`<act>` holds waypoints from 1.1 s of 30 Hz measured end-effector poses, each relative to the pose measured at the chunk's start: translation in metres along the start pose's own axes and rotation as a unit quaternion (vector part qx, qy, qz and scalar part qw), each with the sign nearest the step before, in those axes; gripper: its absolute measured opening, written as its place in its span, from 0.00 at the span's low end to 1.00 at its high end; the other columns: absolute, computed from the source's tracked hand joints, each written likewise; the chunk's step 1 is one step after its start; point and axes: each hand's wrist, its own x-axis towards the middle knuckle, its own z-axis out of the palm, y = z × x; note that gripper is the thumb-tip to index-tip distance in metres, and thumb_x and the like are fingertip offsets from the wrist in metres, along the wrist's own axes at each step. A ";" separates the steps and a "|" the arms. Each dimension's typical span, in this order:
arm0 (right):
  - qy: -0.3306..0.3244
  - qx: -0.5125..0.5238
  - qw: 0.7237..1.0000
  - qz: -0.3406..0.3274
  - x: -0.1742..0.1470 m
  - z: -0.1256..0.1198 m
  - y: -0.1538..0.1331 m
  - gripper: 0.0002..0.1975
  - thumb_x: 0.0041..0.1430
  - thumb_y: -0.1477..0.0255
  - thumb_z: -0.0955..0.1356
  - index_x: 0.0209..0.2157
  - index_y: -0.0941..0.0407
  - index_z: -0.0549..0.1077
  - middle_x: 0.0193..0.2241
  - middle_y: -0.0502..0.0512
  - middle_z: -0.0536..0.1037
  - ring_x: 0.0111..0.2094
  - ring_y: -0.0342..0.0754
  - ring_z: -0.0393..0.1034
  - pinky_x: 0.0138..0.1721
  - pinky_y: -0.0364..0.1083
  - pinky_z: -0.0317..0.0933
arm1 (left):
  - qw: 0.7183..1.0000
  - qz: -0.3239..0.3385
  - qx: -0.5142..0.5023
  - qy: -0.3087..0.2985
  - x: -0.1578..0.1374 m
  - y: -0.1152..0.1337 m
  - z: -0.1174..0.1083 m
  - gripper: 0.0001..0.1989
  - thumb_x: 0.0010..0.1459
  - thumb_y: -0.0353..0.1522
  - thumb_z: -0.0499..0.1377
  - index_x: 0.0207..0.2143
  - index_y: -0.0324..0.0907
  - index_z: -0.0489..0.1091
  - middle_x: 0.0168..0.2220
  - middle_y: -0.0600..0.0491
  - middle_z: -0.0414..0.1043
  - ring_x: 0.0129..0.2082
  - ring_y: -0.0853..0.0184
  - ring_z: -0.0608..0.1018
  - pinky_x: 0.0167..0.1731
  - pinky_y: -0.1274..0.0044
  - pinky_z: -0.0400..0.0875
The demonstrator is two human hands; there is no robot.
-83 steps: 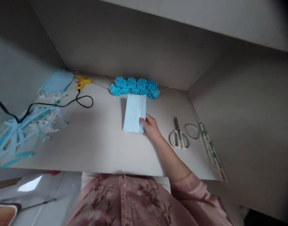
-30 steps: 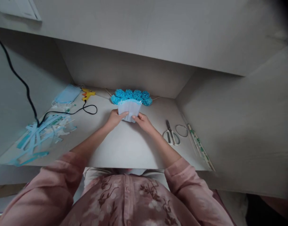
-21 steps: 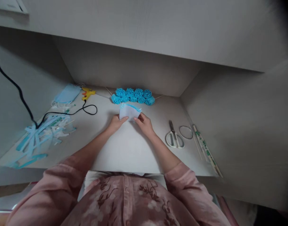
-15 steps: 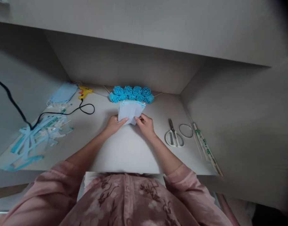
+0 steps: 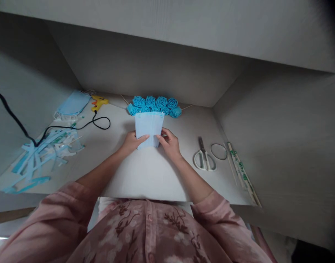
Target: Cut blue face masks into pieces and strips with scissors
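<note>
A pale blue face mask (image 5: 149, 126), its ear loops cut off, stands spread between my hands above the white tabletop. My left hand (image 5: 133, 141) grips its left side, thumb across the front and fingers behind. On the right side my right hand (image 5: 169, 142) holds it the same way, with the thumb near the middle. Whether it is one mask or a few layers I cannot tell. Just behind its top edge lie blue rolled-fabric roses (image 5: 161, 102) in two rows, the lower row partly hidden by the mask.
At the left are a stack of masks (image 5: 74, 103), a yellow glue gun (image 5: 98, 103) with a black cord, and a heap of cut strips (image 5: 36, 160). Scissors (image 5: 204, 157), a wire ring (image 5: 218, 151) and sticks (image 5: 243, 171) lie at the right. Cabinet walls enclose the sides and back.
The mask has been turned flatter toward me and opened out, so its front now shows as an even panel. Both hands keep their hold; the view has shifted slightly.
</note>
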 end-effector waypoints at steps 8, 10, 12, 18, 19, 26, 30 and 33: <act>0.031 -0.082 0.994 -0.073 -0.002 -0.001 -0.004 0.11 0.60 0.63 0.67 0.30 0.55 0.72 0.28 0.52 0.72 0.30 0.45 0.67 0.32 0.44 0.62 | 0.994 0.093 0.015 0.051 -0.003 0.002 0.002 0.19 0.42 0.43 0.65 0.31 0.36 0.75 0.32 0.49 0.78 0.35 0.59 0.78 0.35 0.72 0.74; 0.024 -0.080 0.994 -0.074 -0.003 -0.001 -0.002 0.10 0.59 0.63 0.67 0.31 0.55 0.72 0.29 0.52 0.72 0.30 0.45 0.67 0.32 0.44 0.62 | 0.995 0.091 0.010 0.050 -0.002 0.001 0.002 0.19 0.42 0.43 0.65 0.32 0.36 0.75 0.33 0.48 0.78 0.35 0.59 0.78 0.34 0.73 0.73; 0.010 -0.072 0.995 -0.062 -0.002 0.000 0.001 0.10 0.59 0.63 0.68 0.32 0.55 0.73 0.29 0.52 0.73 0.31 0.45 0.67 0.32 0.44 0.62 | 0.997 0.073 0.002 0.037 0.001 -0.003 0.001 0.21 0.42 0.43 0.65 0.32 0.35 0.75 0.32 0.48 0.78 0.33 0.60 0.78 0.32 0.73 0.72; 0.002 -0.060 0.997 -0.045 -0.001 0.001 0.009 0.12 0.58 0.60 0.68 0.36 0.54 0.74 0.31 0.53 0.74 0.32 0.46 0.67 0.33 0.44 0.62 | 0.999 0.031 -0.010 0.011 0.006 -0.009 0.001 0.24 0.41 0.45 0.65 0.34 0.34 0.75 0.35 0.46 0.78 0.33 0.60 0.78 0.34 0.72 0.72; 0.001 -0.062 0.997 -0.048 -0.001 0.001 0.008 0.12 0.58 0.61 0.68 0.35 0.55 0.74 0.31 0.53 0.74 0.32 0.46 0.67 0.32 0.44 0.62 | 0.999 0.030 -0.011 0.007 0.005 -0.009 0.001 0.25 0.41 0.45 0.65 0.35 0.33 0.75 0.36 0.45 0.79 0.34 0.60 0.78 0.35 0.72 0.72; 0.003 -0.080 0.995 -0.067 -0.002 0.000 0.002 0.12 0.60 0.63 0.67 0.25 0.55 0.70 0.25 0.50 0.69 0.28 0.44 0.64 0.30 0.43 0.59 | 0.999 0.045 -0.006 0.006 0.005 -0.010 0.001 0.25 0.42 0.45 0.65 0.35 0.33 0.76 0.37 0.44 0.79 0.37 0.57 0.79 0.36 0.70 0.73; 0.011 -0.082 0.993 -0.083 -0.002 -0.001 -0.001 0.12 0.60 0.63 0.67 0.26 0.55 0.70 0.26 0.51 0.70 0.29 0.44 0.64 0.30 0.44 0.58 | 0.997 0.072 -0.013 -0.002 0.005 -0.011 0.000 0.23 0.43 0.45 0.65 0.36 0.34 0.76 0.38 0.45 0.79 0.38 0.58 0.78 0.38 0.70 0.73; 0.006 -0.077 0.994 -0.076 -0.002 -0.001 0.001 0.12 0.60 0.63 0.67 0.27 0.55 0.70 0.27 0.51 0.70 0.29 0.44 0.64 0.31 0.44 0.58 | 0.997 0.080 -0.023 -0.006 0.006 -0.011 -0.001 0.23 0.44 0.44 0.66 0.37 0.35 0.75 0.38 0.46 0.79 0.37 0.59 0.78 0.37 0.72 0.73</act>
